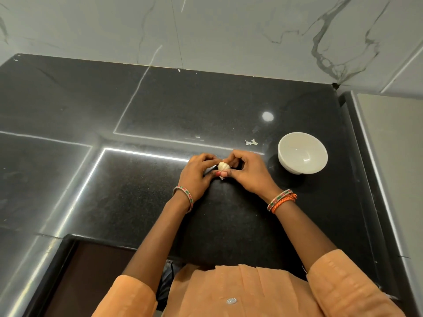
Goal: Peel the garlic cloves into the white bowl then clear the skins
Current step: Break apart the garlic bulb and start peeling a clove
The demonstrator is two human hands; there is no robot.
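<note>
A torn papery skin scrap is lying on the glossy black speckled worktop, near the round white bowl. Both hands — left hand, right hand — are pinching a ridged, pale garlic bulb between them, left of the bowl.

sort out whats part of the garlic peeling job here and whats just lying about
Part of the job:
- garlic bulb, held by the left hand and right hand
- white bowl, nothing visible in it, to the right of the hands
- skin scrap on the counter, to be cleared

Just there:
- black counter
- marble wall
- bangles on the wrists
</note>
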